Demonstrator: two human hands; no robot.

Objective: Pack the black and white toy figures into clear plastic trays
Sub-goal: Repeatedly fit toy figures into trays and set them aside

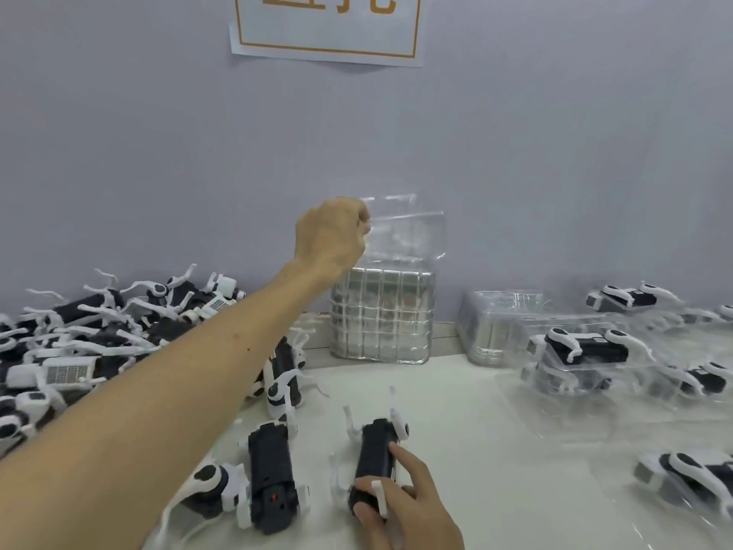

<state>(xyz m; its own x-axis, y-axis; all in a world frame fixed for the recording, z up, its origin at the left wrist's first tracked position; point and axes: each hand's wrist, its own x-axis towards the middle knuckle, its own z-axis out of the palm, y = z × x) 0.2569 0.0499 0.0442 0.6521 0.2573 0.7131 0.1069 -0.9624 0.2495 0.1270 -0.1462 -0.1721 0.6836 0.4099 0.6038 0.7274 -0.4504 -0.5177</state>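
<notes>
Clear tray (404, 232), centre frame, is pinched by our left hand (331, 232) above the tray stack (382, 315); our right hand (400, 506) grips a toy figure (375, 462) on the worktop (476, 490), lower centre. We should lift one tray only, squarely.

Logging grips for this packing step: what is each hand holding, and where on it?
Left hand pinches a clear tray at its upper left corner. Right hand grips a toy figure by the near end of its body.
</notes>
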